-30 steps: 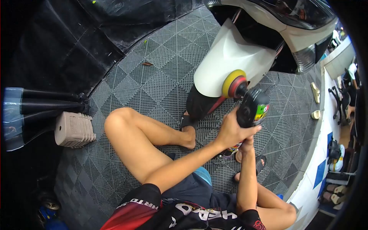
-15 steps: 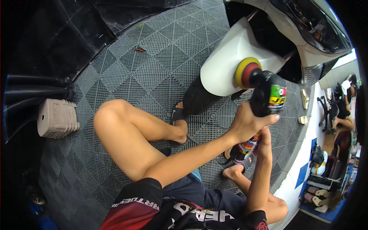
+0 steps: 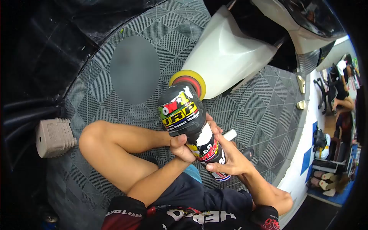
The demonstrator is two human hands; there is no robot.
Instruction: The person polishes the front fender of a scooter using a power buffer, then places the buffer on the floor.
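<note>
A black polisher (image 3: 182,111) covered in stickers lies across both hands, its yellow and red pad (image 3: 201,84) at the lower left edge of the white front fender (image 3: 226,50). Whether pad and fender touch, I cannot tell. My left hand (image 3: 182,148) grips the polisher just below its head, thumb up. My right hand (image 3: 232,155) is wrapped round the sticker-covered body lower down. Beside the right hand's fingers a short white cylindrical piece (image 3: 230,134) shows.
The motorbike's front body (image 3: 295,30) is at the upper right. A beige block (image 3: 55,137) stands at left by black sheeting (image 3: 42,50). Cream slippers (image 3: 301,104), shelves with shoes (image 3: 326,180) and a seated person (image 3: 342,86) are at right. A blurred grey oval covers some floor tiles.
The polisher has moved left and down from the fender's middle to its lower left edge, its head turned towards me. My left hand has moved down and left with it.
</note>
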